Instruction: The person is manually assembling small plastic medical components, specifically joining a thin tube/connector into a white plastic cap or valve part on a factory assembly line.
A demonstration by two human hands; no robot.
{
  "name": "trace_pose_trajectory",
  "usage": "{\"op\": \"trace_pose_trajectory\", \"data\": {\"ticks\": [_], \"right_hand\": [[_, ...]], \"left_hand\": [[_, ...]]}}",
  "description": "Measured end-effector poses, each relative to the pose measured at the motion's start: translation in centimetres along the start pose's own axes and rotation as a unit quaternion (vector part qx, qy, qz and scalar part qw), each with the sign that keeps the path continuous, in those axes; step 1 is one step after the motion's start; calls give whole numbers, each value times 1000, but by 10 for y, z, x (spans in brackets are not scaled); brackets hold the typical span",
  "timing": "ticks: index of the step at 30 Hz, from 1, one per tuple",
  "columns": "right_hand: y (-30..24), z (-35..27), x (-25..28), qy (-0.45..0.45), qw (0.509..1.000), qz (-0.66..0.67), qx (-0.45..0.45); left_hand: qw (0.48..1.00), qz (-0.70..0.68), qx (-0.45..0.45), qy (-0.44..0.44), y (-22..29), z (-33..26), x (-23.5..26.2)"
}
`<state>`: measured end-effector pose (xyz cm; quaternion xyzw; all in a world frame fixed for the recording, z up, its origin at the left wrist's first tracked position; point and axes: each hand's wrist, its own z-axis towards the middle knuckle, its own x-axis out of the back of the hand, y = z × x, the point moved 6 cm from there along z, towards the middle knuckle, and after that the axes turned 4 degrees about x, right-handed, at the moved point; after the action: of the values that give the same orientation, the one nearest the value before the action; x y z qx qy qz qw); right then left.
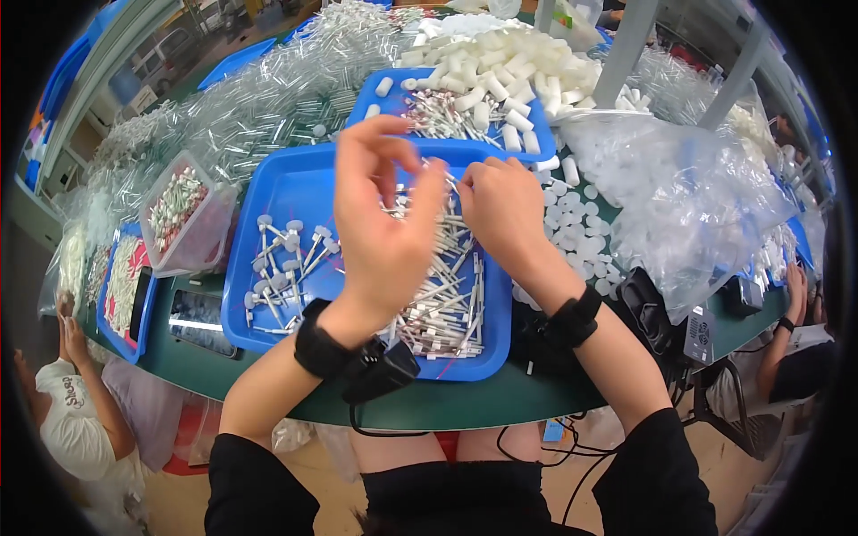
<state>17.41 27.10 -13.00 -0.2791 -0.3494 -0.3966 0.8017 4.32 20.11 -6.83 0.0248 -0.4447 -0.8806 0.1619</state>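
Left hand (386, 234): raised above the big blue plastic tray (286, 192), fingers curled, thumb and forefinger pinched at the top on something too small to make out.
Right hand (503, 207): just beside the left, fingertips almost meeting it over the tray's middle, closed round a thin white plastic stick (450, 183) whose tip shows between the two hands.
Thin white sticks in the tray (447, 299): heaped loose on the right half, under and below both hands, lying criss-cross.
Sticks with round white caps (281, 268): spread on the left part of the same tray, apart from the heap.
Wrists: black band on each, with a small black box (380, 371) and cable hanging at the left one.
Second blue tray (456, 112): behind the first, holding more sticks and short white foam cylinders (500, 67).
Clear plastic tub (183, 214): left of the big tray, filled with red-and-white pieces.
Clear plastic bags (688, 192): to the right, on the green table (500, 397).
Heap of clear tubes (268, 98): far left of the table.
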Motion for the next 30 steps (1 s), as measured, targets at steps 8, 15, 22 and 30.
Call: {"op": "trace_pose_trajectory", "data": {"ticks": [8,15,22,30], "right_hand": [[-14,-11,39,12,937,347,28],[72,-31,42,108,989,74,-75],[84,-35,21,7,995,32,-92],[81,-28,18,-28,965,55,-257]], "left_hand": [[952,-170,202,-156,-61,0,-25],[955,-152,206,-152,-59,-9,-29],[949,-42,199,-239,-51,-18,-37],[964,-72,152,-207,-52,-18,-38]]}}
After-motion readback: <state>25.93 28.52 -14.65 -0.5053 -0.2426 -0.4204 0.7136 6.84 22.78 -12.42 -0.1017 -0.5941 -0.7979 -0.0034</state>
